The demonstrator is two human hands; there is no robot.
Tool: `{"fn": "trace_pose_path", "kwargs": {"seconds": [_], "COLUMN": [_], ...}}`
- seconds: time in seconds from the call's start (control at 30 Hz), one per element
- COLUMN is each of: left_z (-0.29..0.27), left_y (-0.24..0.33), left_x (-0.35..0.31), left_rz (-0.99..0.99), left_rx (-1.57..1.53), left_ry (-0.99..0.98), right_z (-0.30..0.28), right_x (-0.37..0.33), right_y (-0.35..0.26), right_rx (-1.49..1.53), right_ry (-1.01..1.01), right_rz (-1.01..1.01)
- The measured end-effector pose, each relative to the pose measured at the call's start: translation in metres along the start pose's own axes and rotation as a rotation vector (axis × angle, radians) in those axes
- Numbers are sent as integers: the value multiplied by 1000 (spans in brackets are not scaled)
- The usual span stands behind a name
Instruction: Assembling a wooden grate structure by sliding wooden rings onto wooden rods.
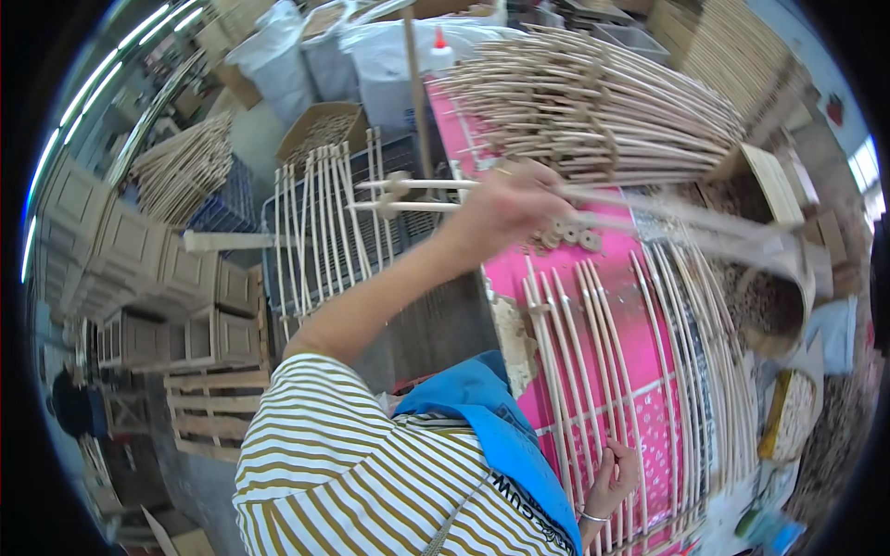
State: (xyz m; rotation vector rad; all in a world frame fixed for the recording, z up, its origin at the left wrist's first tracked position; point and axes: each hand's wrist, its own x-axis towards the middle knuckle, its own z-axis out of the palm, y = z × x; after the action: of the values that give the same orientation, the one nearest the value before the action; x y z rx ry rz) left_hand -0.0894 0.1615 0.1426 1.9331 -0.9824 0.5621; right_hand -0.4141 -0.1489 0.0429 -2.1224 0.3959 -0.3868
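My left hand (510, 204), raised over the far left edge of the pink-covered table (612, 250), is closed around two pale wooden rods (422, 206). Their tapered ends stick out to the left through a small wooden piece (397, 183); the other ends are smeared by motion. Lower down, my right hand (614, 477), a bracelet at its wrist, rests over similar rods (598, 361) laid side by side on the table. Its fingers are loosely bent and apart, and no rod clearly shows in its grasp. Small round wooden pieces with holes (570, 233) lie beyond the rods.
A big stack of rods (584, 111) fills the table's far end, beside a red-tipped bottle (441, 51). More rods lie across a dark crate (324, 213) at left. A tipped container of small wooden pieces (774, 301) is at right. White sacks (380, 69) stand behind.
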Motion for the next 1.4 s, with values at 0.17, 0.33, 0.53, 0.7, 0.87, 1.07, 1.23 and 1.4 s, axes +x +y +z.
{"fn": "trace_pose_path", "kwargs": {"seconds": [0.17, 0.33, 0.53, 0.7, 0.87, 1.07, 1.23, 1.4], "left_z": [-145, -194, -147, -93, -158, -96, -116, -113], "left_y": [-55, -124, -196, -300, -404, -409, -407, -376], "left_x": [-106, -234, -359, -380, -481, -410, -420, -363], "left_rz": [-445, -747, -990, -1378, -1444, -1631, -1549, -1201], "left_rx": [350, 549, 715, 515, 1006, 688, 778, 709], "left_ry": [327, 610, 719, 769, 220, 412, -24, 242], "right_z": [10, 20, 24, 25, 23, 10, -11, -31], "right_x": [34, 50, 51, 43, 53, 39, 30, 30], "right_y": [-13, -37, -48, -62, -50, -59, -27, 38], "right_rx": [-57, -118, -209, -319, -383, -431, -490, -663], "right_ry": [-93, -181, -221, -222, -232, 7, 169, 272], "right_rz": [-148, -196, -172, -86, -67, 159, 185, 117]}}
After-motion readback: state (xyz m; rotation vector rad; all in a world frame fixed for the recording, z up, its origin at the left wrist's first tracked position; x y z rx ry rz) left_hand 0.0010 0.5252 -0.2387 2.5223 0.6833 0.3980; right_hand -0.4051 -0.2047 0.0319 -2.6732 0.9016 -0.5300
